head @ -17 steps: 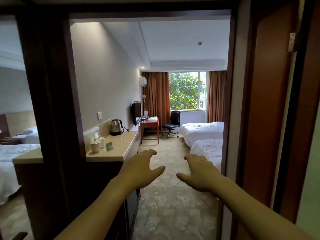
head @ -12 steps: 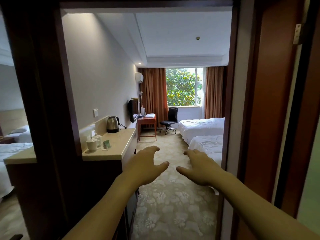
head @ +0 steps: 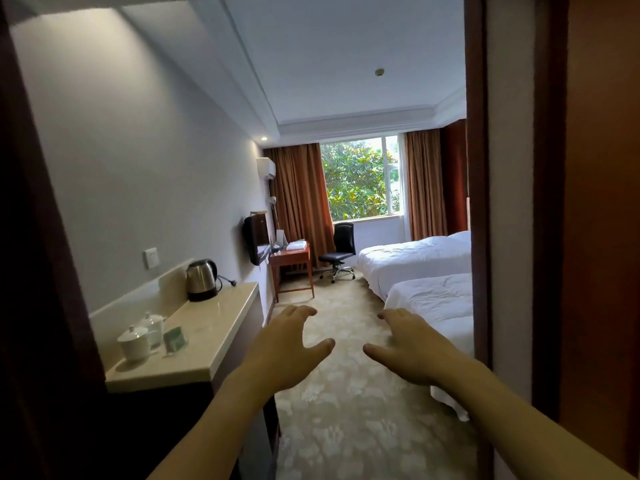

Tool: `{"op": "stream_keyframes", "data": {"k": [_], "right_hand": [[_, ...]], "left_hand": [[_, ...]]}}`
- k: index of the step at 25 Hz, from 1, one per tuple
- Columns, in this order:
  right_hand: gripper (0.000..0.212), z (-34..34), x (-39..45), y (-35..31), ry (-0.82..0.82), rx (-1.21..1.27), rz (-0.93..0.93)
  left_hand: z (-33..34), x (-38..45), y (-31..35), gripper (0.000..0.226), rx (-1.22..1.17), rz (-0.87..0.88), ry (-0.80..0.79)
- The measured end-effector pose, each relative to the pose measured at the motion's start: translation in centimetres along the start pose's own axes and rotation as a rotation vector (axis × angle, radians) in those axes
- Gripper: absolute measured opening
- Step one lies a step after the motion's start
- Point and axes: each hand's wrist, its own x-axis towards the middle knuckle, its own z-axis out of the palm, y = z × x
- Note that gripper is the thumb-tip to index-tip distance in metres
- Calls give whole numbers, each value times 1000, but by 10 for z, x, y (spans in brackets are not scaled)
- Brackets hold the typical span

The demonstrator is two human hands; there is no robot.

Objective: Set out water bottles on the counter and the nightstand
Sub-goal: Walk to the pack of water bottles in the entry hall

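Observation:
I stand in a hotel room's entry passage. My left hand (head: 289,348) and my right hand (head: 412,348) are stretched out ahead over the carpet, palms down, fingers spread, holding nothing. The beige counter (head: 211,334) runs along the left wall, just left of my left hand. No water bottle shows anywhere in view. No nightstand can be seen; the far side of the beds is hidden by the door frame.
On the counter stand a steel kettle (head: 201,279), two white lidded cups (head: 135,342) and a green packet (head: 175,337). Two white beds (head: 433,296) lie at right, a desk (head: 292,261) and office chair (head: 341,249) under the window. A dark door frame (head: 479,202) borders the right.
The view has moved forward through the doorway and tilted up; the counter is nearer and the mirror at left has left the frame. Both hands stay out in front, empty.

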Motion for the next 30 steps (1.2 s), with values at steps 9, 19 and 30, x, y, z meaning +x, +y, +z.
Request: {"op": "stream_keyframes", "data": {"k": [9, 19, 30], "right_hand": [[78, -6, 255, 53, -3, 14, -76], [76, 62, 536, 97, -18, -37, -100], [75, 103, 851, 142, 2, -4, -69]], "left_hand": [[57, 247, -53, 70, 74, -35, -16], [130, 496, -188, 65, 78, -57, -14], [199, 821, -300, 66, 23, 2, 34]]}}
